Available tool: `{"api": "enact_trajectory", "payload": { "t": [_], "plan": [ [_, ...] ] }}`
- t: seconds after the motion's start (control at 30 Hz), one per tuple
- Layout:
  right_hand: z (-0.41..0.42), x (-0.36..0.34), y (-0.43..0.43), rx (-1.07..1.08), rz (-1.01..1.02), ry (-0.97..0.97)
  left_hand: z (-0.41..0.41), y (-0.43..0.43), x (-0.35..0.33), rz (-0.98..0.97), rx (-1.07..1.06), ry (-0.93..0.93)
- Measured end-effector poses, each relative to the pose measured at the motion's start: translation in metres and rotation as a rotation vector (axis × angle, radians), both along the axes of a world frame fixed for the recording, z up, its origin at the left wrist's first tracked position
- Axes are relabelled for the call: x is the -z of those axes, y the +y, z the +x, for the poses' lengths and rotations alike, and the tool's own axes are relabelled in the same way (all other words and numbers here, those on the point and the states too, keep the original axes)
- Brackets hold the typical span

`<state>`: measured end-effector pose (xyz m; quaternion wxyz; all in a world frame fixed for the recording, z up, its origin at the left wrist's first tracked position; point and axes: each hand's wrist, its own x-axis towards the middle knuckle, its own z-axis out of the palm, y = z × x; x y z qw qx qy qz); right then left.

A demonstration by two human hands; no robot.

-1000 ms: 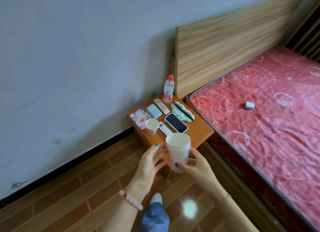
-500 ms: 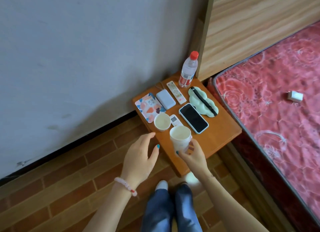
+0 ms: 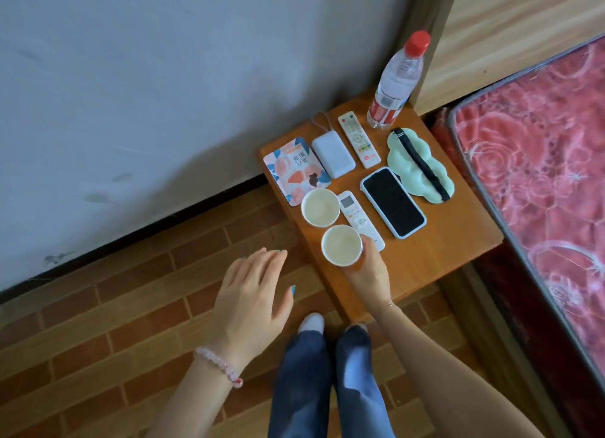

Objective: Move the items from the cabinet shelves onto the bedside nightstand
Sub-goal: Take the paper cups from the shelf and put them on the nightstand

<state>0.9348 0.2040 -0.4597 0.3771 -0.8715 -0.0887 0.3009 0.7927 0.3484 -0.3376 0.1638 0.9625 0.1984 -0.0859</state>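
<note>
On my feed the right hand (image 3: 370,273) is curled round the side of a paper cup (image 3: 342,245). The cup is upright over the near left part of the nightstand (image 3: 442,241). I cannot tell whether its base is down on the wood or just above it. The left hand (image 3: 252,300) hangs over the brick floor (image 3: 98,306), left of the cup and clear of the nightstand's edge, with fingers straight and loosely spread, holding nothing.

Just beyond the held cup, almost rim to rim, stands a second paper cup (image 3: 320,207). Right beside the gripping fingers lies a small white remote (image 3: 358,219), close against the held cup. Further right of the hand is a phone (image 3: 393,202) lying face up in a pale blue case, and past it a green eye mask (image 3: 409,170) with a black strap. Beyond the second cup lie a patterned packet (image 3: 296,170), a white power bank (image 3: 333,154) and a longer remote (image 3: 359,139). At the far corner a water bottle (image 3: 393,83) with a red cap stands upright by the headboard (image 3: 507,28). The red mattress (image 3: 540,142) runs along the nightstand's right side, well away from the hand.

The cup's body hides most of the right fingers; only one shows beside the rim. From above I cannot see the cup's outer wall. The small remote's near end goes under the hand. Both forearms are cut off at the bottom edge, the mattress at the right. The packet's print is too small to read.
</note>
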Motion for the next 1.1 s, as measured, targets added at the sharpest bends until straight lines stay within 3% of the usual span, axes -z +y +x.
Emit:
{"api": "enact_trajectory", "payload": {
  "t": [0.47,0.73,0.87,1.1],
  "plan": [
    [-0.009,0.000,-0.026,-0.031,-0.035,-0.016,0.003,-0.010,-0.007,0.015,0.080,-0.020],
    [-0.008,-0.077,-0.075,0.030,-0.159,-0.136,0.009,-0.025,-0.048,0.033,0.139,-0.063],
    [-0.006,-0.140,-0.095,0.031,-0.134,-0.299,0.019,-0.035,-0.087,0.046,0.190,-0.171],
    [-0.021,-0.269,-0.126,-0.003,-0.207,-0.757,0.044,-0.050,-0.170,0.074,0.328,-0.431]
  ]
}}
